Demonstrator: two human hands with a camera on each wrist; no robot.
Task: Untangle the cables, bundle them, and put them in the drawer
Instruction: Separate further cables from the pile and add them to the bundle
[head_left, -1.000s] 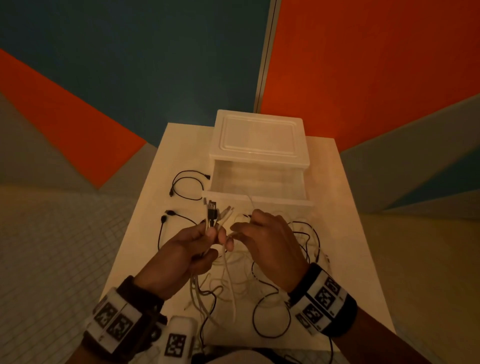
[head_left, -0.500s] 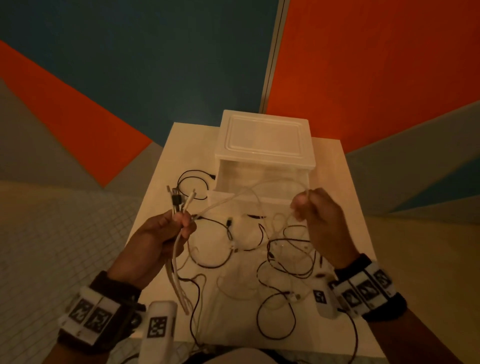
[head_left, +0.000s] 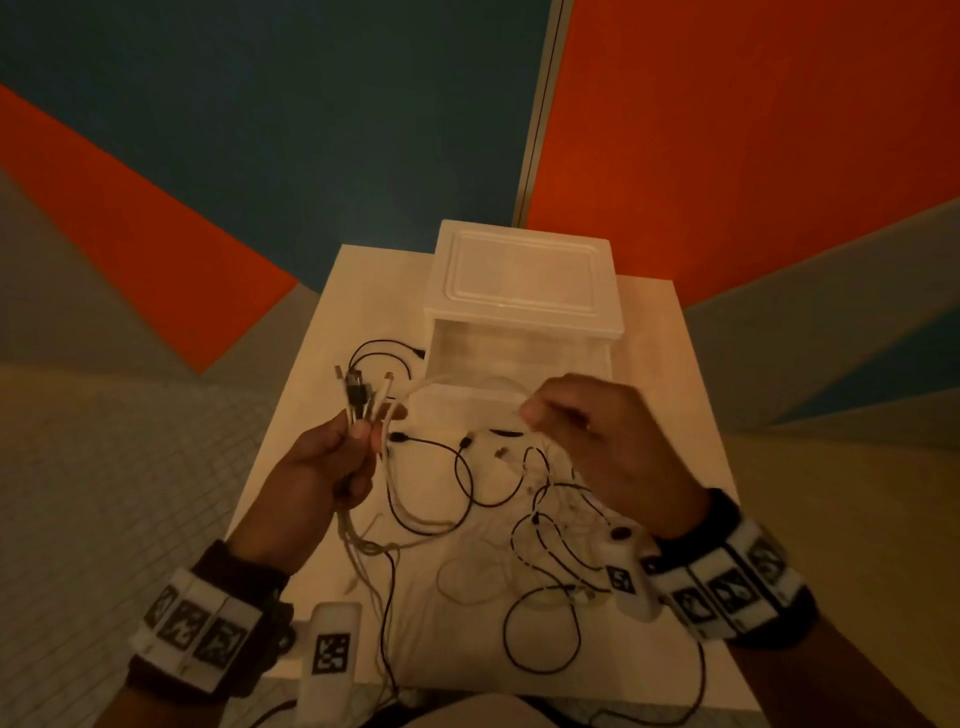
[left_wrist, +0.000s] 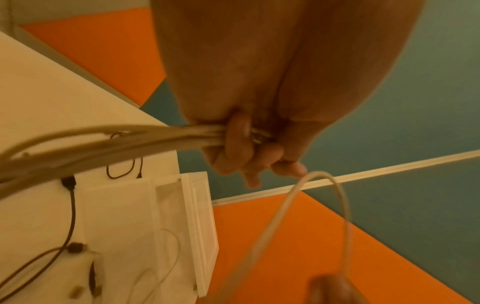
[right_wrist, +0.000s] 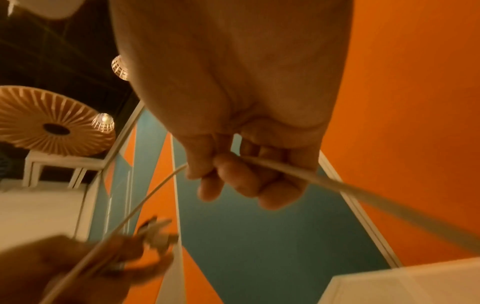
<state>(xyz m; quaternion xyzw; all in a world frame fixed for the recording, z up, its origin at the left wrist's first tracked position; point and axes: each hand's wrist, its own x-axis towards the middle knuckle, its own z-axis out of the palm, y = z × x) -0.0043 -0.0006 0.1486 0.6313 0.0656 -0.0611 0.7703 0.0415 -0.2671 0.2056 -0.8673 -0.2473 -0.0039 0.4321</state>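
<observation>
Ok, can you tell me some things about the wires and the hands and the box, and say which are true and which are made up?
1. The left hand grips a bunch of cable ends. True.
2. The right hand is flat on the table. False: it is raised and pinches a white cable.
3. The drawer is pulled open. True.
4. All the cables are already in the drawer. False: a tangle of black and white cables lies on the table.
5. The white cable runs from one hand to the other. True.
6. The short black cable lies on top of the box. False: it lies on the table, left of the drawer.
</observation>
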